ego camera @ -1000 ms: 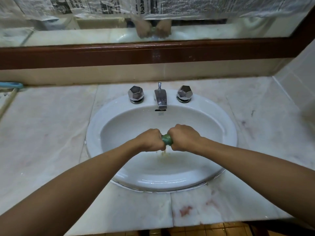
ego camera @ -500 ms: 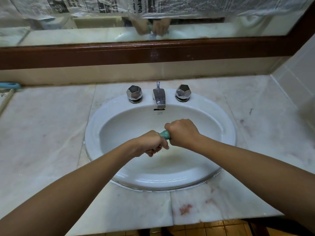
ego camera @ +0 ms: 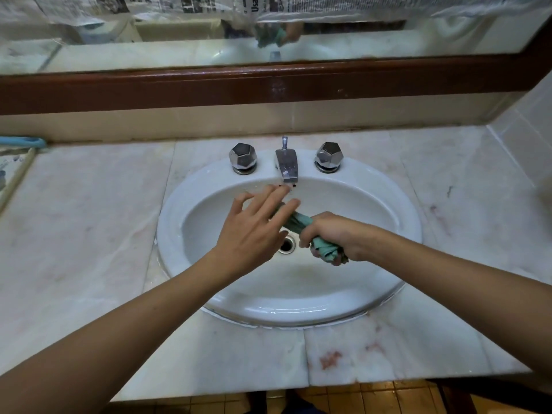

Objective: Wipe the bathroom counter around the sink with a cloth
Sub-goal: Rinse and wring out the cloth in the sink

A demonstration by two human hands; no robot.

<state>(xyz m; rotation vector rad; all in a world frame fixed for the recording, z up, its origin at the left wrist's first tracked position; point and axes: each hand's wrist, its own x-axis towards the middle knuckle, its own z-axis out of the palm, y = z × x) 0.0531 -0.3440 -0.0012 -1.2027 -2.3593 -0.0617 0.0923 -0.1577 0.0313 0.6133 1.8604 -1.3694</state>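
Marble counter [ego camera: 89, 234], over the sink [ego camera: 298, 318]: left grip [ego camera: 254, 231] has let go and spreads open, right grip [ego camera: 334, 234] alone clenches the twisted green cloth [ego camera: 295, 220] at 3 o'clock of the drain [ego camera: 286, 245], wringing looks done, wiping next.

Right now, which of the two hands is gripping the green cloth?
The right hand: its fingers curl round the cloth, while the left hand is spread open.

left hand [ego camera: 254, 233] flat — right hand [ego camera: 336, 234] a fist
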